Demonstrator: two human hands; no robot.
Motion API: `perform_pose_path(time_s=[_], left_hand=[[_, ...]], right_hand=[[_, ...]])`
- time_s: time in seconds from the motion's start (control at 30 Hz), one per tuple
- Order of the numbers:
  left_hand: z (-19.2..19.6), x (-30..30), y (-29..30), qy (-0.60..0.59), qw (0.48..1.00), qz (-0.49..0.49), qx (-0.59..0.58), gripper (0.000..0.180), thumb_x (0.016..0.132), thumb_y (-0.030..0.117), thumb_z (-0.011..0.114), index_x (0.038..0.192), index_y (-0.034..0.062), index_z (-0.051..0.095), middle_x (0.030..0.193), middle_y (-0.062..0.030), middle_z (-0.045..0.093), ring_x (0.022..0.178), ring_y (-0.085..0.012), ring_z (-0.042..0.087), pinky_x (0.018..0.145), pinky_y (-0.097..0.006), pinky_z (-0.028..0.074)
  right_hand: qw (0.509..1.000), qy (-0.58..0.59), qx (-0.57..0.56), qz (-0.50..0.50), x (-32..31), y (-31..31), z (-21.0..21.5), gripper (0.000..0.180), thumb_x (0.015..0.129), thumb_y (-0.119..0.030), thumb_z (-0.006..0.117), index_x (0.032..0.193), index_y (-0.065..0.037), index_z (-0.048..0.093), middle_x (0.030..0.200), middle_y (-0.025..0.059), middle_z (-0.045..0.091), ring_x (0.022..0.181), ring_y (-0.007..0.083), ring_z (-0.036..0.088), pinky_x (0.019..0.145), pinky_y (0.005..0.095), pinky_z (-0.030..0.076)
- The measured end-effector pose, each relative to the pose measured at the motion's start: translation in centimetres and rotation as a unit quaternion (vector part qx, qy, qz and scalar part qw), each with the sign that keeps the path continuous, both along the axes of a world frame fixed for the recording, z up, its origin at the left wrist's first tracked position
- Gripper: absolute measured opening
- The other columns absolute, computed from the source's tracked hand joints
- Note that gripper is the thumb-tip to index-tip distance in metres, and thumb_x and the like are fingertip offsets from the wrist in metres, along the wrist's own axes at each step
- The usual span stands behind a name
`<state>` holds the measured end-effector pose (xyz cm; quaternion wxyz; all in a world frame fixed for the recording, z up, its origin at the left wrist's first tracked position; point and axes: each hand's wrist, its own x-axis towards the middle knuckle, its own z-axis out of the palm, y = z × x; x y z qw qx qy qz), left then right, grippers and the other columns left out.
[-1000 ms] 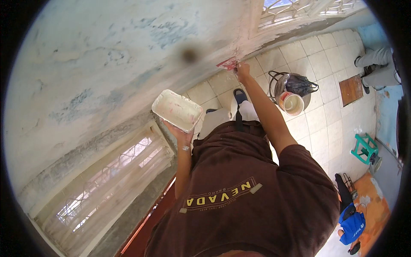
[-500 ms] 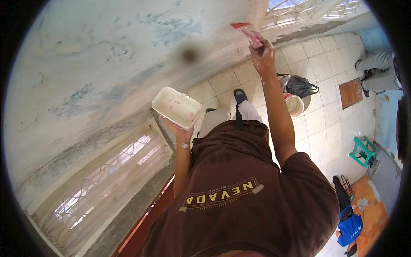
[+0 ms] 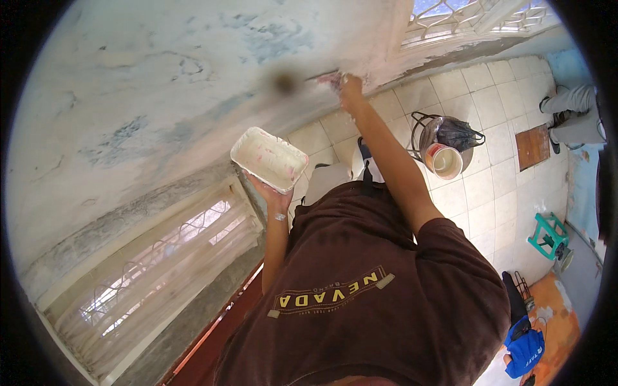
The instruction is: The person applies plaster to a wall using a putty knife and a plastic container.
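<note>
My left hand [image 3: 273, 196] supports a white rectangular tray [image 3: 256, 175] from beneath, its fingers mostly hidden under it. Whitish paste with faint pink smears coats the tray's inside. Farther up, my right hand [image 3: 351, 91] grips a red putty knife [image 3: 329, 78], its blade edge against or very near the wall [image 3: 161, 45]. The wall is pale, with patchy blue-grey marks and whitish smears around the blade. Seen from here, the right fingers are partly hidden behind the back of the hand.
On the tiled floor to my right, a round-seated chair [image 3: 417, 136] bears a paint bucket [image 3: 444, 161] and a black plastic bag [image 3: 459, 134]. Beyond are a person's legs [image 3: 571, 114] and a green stool [image 3: 548, 235]. A curtained window [image 3: 161, 283] lies left; a barred window [image 3: 463, 19] sits ahead.
My right hand has moved left and slightly down in view, bringing the putty knife from near the barred window's corner onto the wall area. The tray in my left hand has barely shifted.
</note>
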<state>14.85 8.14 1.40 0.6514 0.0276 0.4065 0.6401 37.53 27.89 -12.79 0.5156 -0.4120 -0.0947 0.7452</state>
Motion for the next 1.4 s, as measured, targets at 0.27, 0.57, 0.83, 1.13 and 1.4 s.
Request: perform_pose_path(time_s=[0.27,0.57,0.83,1.13,1.4], left_hand=[[-1.0,0.2,-0.1,0.007,1.0,0.005,0.006,0.074,0.095,0.071,0.035,0.147,0.0189,0.04,0.144,-0.0059,0.048,0.132,-0.0319,0.048,0.109,-0.06,0.038],[-1.3,1.4,0.4,-0.008,0.999,-0.014,0.027,0.071,0.096,0.067,0.037,0.147,0.0168,0.04,0.145,-0.0066,0.048,0.132,-0.032,0.048,0.109,-0.057,0.04],[-1.7,3.0,1.8,0.006,0.997,-0.069,0.03,0.075,0.097,0.07,0.033,0.15,0.0169,0.035,0.148,-0.0091,0.045,0.133,-0.0316,0.048,0.108,-0.052,0.043],[1.0,7.2,5.0,0.03,0.99,-0.138,0.02,0.078,0.097,0.071,0.029,0.15,0.0149,0.035,0.146,-0.0121,0.046,0.13,-0.03,0.05,0.104,-0.051,0.047],[0.0,6.4,4.0,-0.016,0.991,-0.123,0.057,0.079,0.097,0.07,0.031,0.15,0.0114,0.036,0.146,-0.0136,0.048,0.13,-0.0309,0.051,0.107,-0.049,0.045]], right_hand=[[0.81,-0.515,0.235,-0.156,12.3,-4.8,9.6,0.032,0.101,-0.027,0.055,0.112,0.002,0.061,0.106,0.0154,0.068,0.098,0.02,0.064,0.088,0.0328,0.053],[0.959,-0.124,0.207,-0.149,14.6,-10.5,1.0,0.038,0.101,-0.029,0.054,0.123,0.001,0.056,0.122,0.0137,0.063,0.109,0.024,0.062,0.092,0.0411,0.054],[0.944,-0.17,0.274,-0.07,13.0,-11.4,10.4,0.026,0.091,-0.018,0.064,0.11,0.0,0.068,0.125,0.0135,0.063,0.119,0.0272,0.06,0.106,0.042,0.044],[0.754,-0.444,0.484,0.022,11.1,-12.6,22.5,0.034,0.069,0.007,0.066,0.093,-0.012,0.081,0.154,0.0187,0.04,0.139,0.0338,0.044,0.112,0.0437,0.038],[0.922,-0.194,0.335,0.003,11.9,-13.6,17.7,0.04,0.083,0.013,0.057,0.119,0.002,0.069,0.147,0.0188,0.049,0.125,0.0281,0.058,0.103,0.0348,0.047]])
